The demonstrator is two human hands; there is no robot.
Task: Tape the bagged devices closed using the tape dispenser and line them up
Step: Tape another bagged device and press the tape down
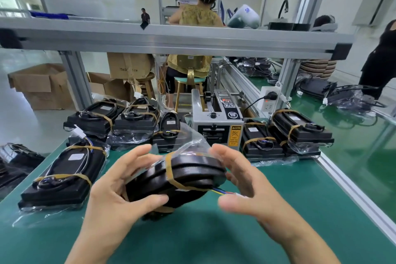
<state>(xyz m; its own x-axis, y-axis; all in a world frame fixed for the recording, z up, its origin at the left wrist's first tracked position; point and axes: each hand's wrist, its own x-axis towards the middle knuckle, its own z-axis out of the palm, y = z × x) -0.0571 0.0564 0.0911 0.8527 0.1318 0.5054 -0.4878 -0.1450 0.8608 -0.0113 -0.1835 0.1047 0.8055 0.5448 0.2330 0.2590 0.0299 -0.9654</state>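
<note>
Both bare hands were raised above the green work mat, holding one black bagged device between them, clear of the surface. Left hand gripped the device's near-left end, with its thumb curled under and its fingers spread over the clear plastic bag. Right hand cupped the far-right end with curved, slightly parted fingers; motion blur left it unclear whether those fingers clamped the bag or only touched it.

Bare mat lay open below and in front of the hands. An aluminium rail formed the mat's right edge. Taped black devices in a left group lay along the left side, and more in a right group lay beside the grey tape dispenser, which stood at the far centre of the mat, just behind the held device. A horizontal aluminium shelf beam crossed overhead.

The held device was dark, rounded and ridged, tilted on its side. Tan tape strips wrapped across its bag, loose clear plastic stood up at the top, and coloured wires emerged at the right end.
</note>
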